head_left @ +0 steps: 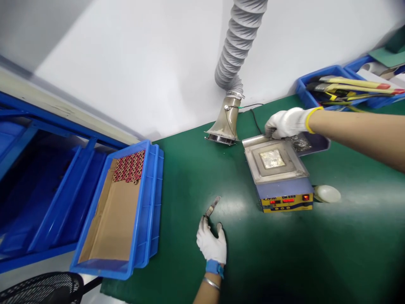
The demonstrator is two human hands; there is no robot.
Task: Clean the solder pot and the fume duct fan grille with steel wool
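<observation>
My left hand, in a white glove with dirty fingertips, lies low over the green table, its thumb spread away from the fingers. Its fingertips meet the near end of a short, flat metal tool, whose exact kind is unclear. My right hand, also gloved, is at the back edge of the solder pot, fingers curled down; whatever they grip is hidden. Shiny solder fills the pot's square well. Red digits glow on its yellow front panel. Behind the pot, dross-like scraps lie on a dark tray.
A fume hood hangs on a grey hose behind. Stacked blue crates at left hold cardboard and rows of small red, brass-coloured parts. A pale round lid or dish is right of the pot; blue tool bins stand at back right.
</observation>
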